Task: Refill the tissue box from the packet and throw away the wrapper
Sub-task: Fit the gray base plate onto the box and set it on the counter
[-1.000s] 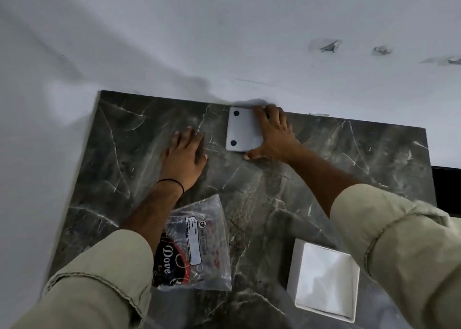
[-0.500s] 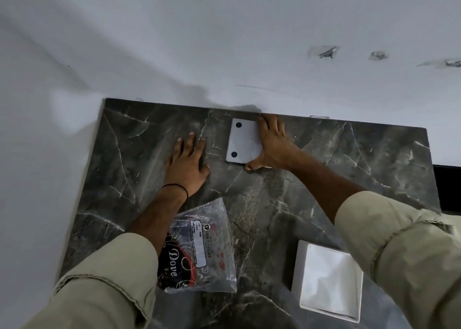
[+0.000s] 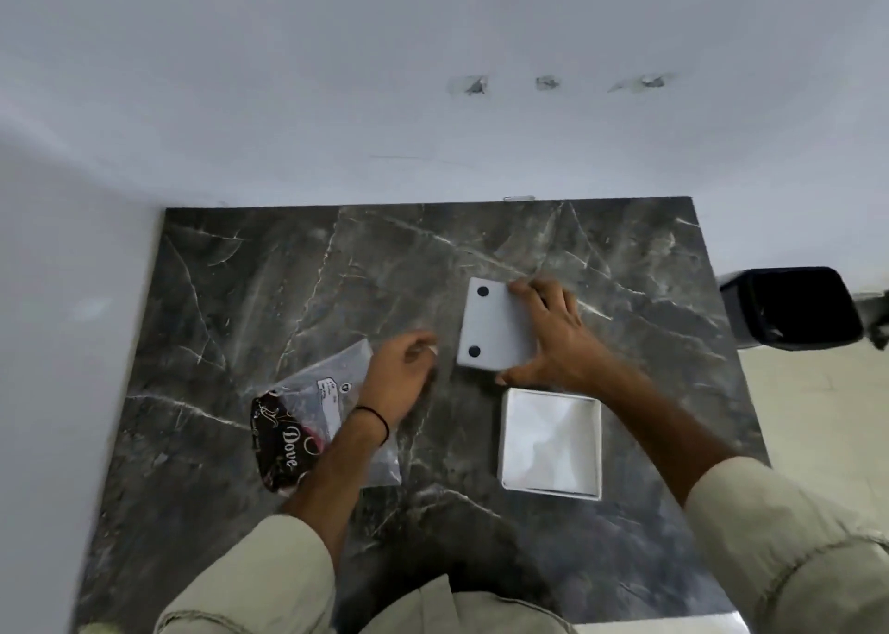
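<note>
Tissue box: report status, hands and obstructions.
Right hand grips white panel by its edges, just beyond open tissue box. Left hand blurred above packet, grip unclear. Nothing over box. Bin right of table.

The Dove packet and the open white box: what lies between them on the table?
Nothing: in the head view, only bare dark marble tabletop shows between the packet and the box.

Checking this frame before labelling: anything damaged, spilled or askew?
Only the wall: three chipped patches above the table. The box sits open, its cover off and held by the right hand, as refilling needs. Nothing spilled.
</note>
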